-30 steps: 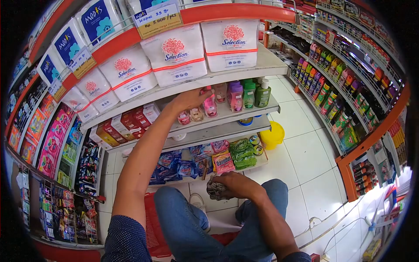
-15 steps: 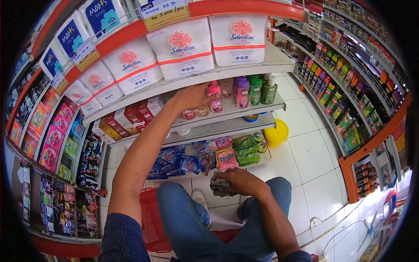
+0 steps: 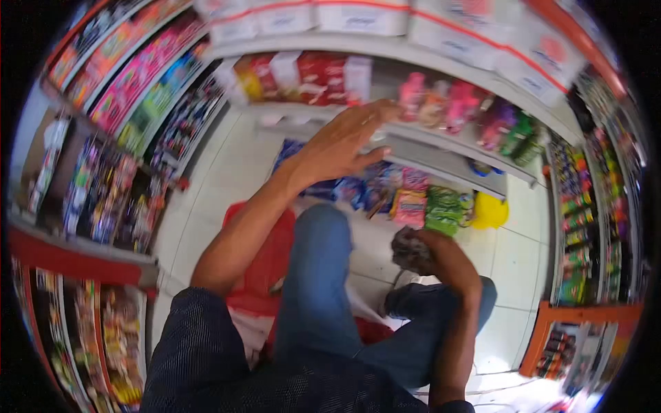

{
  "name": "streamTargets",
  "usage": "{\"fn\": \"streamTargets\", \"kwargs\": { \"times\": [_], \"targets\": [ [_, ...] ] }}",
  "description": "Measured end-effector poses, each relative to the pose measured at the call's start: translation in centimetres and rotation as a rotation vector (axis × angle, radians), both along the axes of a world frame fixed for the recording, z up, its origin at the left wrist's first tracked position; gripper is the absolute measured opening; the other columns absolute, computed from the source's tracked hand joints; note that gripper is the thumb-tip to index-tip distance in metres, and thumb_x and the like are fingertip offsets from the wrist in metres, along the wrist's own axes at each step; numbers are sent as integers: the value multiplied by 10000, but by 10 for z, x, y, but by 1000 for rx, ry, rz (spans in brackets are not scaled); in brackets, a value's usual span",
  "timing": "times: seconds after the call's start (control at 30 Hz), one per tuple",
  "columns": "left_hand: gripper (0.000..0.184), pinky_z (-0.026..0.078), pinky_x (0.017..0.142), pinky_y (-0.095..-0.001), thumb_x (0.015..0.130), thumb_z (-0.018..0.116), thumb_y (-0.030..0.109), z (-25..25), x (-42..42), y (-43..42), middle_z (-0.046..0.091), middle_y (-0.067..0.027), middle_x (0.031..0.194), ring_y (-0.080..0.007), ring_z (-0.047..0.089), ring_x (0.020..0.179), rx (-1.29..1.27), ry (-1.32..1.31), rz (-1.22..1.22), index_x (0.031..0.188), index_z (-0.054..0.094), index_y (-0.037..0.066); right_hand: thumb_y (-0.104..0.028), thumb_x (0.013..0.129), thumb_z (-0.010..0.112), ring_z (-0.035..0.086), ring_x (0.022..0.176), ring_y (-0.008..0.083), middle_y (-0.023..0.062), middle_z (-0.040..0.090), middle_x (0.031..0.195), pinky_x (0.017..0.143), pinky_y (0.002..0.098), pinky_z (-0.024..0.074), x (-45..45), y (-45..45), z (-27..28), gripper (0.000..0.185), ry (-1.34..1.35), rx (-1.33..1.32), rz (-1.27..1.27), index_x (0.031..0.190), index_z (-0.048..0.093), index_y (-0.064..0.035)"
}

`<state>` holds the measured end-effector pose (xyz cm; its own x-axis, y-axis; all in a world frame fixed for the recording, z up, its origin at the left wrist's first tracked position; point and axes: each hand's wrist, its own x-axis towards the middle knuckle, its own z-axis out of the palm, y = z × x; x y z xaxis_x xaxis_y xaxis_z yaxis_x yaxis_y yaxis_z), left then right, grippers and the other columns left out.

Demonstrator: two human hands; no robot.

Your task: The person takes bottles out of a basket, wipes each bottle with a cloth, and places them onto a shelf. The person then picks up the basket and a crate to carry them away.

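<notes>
My left hand point(image 3: 344, 143) is in front of the shelf with its fingers stretched out and thumb apart, holding nothing. Its fingertips are nearest to a pink bottle point(image 3: 412, 98) at the left end of a row, though I cannot tell whether they touch. Farther along stand another pink bottle point(image 3: 461, 109), purple bottles point(image 3: 497, 125) and green bottles point(image 3: 518, 138), all blurred. My right hand point(image 3: 446, 258) is closed around a crumpled grey cloth point(image 3: 410, 252) above my knee. Boxes point(image 3: 322, 77) in red, yellow and white fill the shelf's left part.
Packets point(image 3: 410, 205) in blue, pink and green lie on the bottom shelf, with a yellow container point(image 3: 490, 210) beside them. A red plastic basket point(image 3: 258, 258) is by my leg. White packs point(image 3: 361, 15) sit on the upper shelf. Stocked racks point(image 3: 110, 199) line both sides.
My left hand has drawn back from the pink bottles toward me, with its fingers spread. The view has turned left and is blurred. My right hand still grips the cloth.
</notes>
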<state>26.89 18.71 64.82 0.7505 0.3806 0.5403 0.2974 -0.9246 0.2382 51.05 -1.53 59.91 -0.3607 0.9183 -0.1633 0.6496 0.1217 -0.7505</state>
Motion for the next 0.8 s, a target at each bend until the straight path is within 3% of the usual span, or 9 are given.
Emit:
{"fn": "streamTargets", "kwargs": {
  "times": [0.1, 0.2, 0.27, 0.3, 0.33, 0.43, 0.47, 0.6, 0.8],
  "targets": [
    [507, 419, 1095, -444, 992, 627, 219, -69, -95, -22, 540, -187, 1391, -355, 525, 1307, -265, -264, 317, 1430, 450, 35, 10, 731, 753, 648, 1129, 378, 213, 664, 1241, 989, 410, 512, 4, 2, -13, 586, 41, -48, -87, 1295, 632, -90],
    [424, 463, 1038, -439, 1039, 553, 277, -209, -213, -56, 588, -215, 1333, -363, 589, 1233, -779, -517, 762, 1361, 506, 4, -15, 778, 770, 675, 1094, 332, 189, 693, 1182, 976, 392, 505, -6, 4, -11, 531, -126, 37, -64, 1285, 611, -43],
    [347, 517, 802, -481, 1024, 542, 315, -303, -260, -111, 660, -264, 1058, -410, 660, 989, -520, -293, 1190, 1129, 590, -12, -9, 781, 765, 673, 1108, 324, 190, 690, 1194, 977, 387, 503, -21, 5, -4, 538, -126, -89, -138, 1294, 605, -38],
    [389, 506, 769, -528, 999, 558, 365, -337, -280, -150, 665, -270, 960, -441, 655, 923, -844, -237, 1248, 1100, 620, -6, -5, 782, 763, 672, 1115, 320, 191, 689, 1201, 977, 384, 502, -28, 8, -5, 542, -128, -144, -183, 1298, 601, -36],
    [404, 499, 745, -550, 972, 571, 386, -430, -318, -170, 653, -280, 873, -450, 651, 865, -946, -13, 1143, 1056, 639, -3, -5, 782, 763, 672, 1115, 320, 191, 689, 1201, 977, 384, 502, -31, 9, -9, 542, -135, -150, -166, 1298, 601, -36],
    [381, 514, 735, -538, 936, 600, 380, -600, -335, -256, 645, -271, 927, -417, 661, 878, -1045, 315, 1174, 1020, 662, 13, 11, 786, 754, 671, 1114, 305, 196, 685, 1205, 974, 379, 503, -39, 17, -25, 551, -178, -156, -89, 1311, 595, -31],
    [409, 536, 768, -523, 901, 637, 395, -642, -340, -271, 640, -242, 1032, -396, 664, 940, -716, 520, 985, 1098, 652, 37, 11, 786, 754, 671, 1114, 305, 196, 685, 1205, 974, 379, 503, -45, 17, -27, 551, -188, -166, -82, 1311, 595, -31],
    [551, 543, 811, -520, 858, 684, 449, -568, -301, -287, 621, -217, 1101, -408, 650, 989, -916, 481, 1244, 1229, 614, 48, 24, 784, 748, 677, 1088, 294, 196, 687, 1194, 955, 376, 512, -67, 27, -32, 559, -102, -254, -123, 1318, 589, -22],
    [723, 547, 816, -519, 826, 725, 454, -502, -287, -265, 639, -227, 1084, -401, 655, 1001, -895, 226, 1108, 1357, 509, 12, 17, 775, 743, 685, 1053, 288, 196, 690, 1178, 925, 377, 530, -71, 39, -44, 557, -192, -258, -112, 1310, 593, -14]
  ]
}}
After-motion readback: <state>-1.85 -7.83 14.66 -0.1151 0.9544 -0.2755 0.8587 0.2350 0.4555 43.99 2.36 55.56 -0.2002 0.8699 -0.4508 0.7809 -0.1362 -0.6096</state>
